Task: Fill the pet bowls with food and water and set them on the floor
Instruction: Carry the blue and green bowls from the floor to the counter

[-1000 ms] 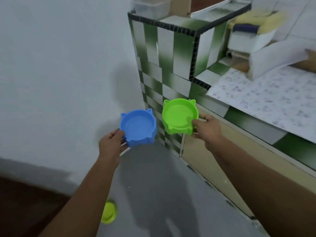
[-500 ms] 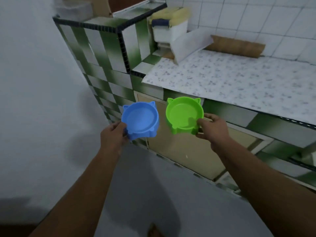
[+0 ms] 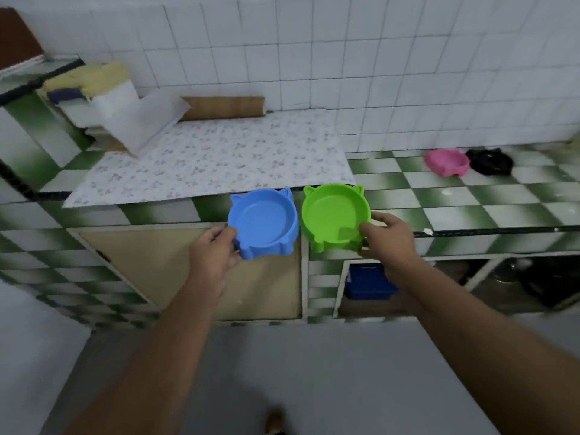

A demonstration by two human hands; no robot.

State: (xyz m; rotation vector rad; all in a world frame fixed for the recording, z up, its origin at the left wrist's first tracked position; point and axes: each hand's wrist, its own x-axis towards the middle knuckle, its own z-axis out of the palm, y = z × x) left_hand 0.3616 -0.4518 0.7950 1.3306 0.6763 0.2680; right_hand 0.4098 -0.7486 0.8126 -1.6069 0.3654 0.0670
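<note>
I hold two empty cat-eared pet bowls side by side in the air, in front of the counter's front edge. My left hand [image 3: 216, 252] grips the near left rim of the blue bowl [image 3: 263, 221]. My right hand [image 3: 387, 238] grips the near right rim of the green bowl [image 3: 334, 213], thumb over the rim. Both bowls face up and nearly touch. A pink bowl [image 3: 445, 161] and a black bowl [image 3: 489, 161] sit on the counter at the far right, close to the wall.
The green-and-white tiled counter [image 3: 470, 196] runs across the view, with a flowered sheet [image 3: 213, 164] on its left part. White bags and a box [image 3: 103, 102] stand at the back left. A blue bin [image 3: 367, 281] sits in an open cupboard below. Grey floor [image 3: 298, 372] lies underfoot.
My view has swung right, from the wall corner to facing the counter. Both bowls stay in my hands and have come level with the counter's front edge; the pink and black bowls came into sight.
</note>
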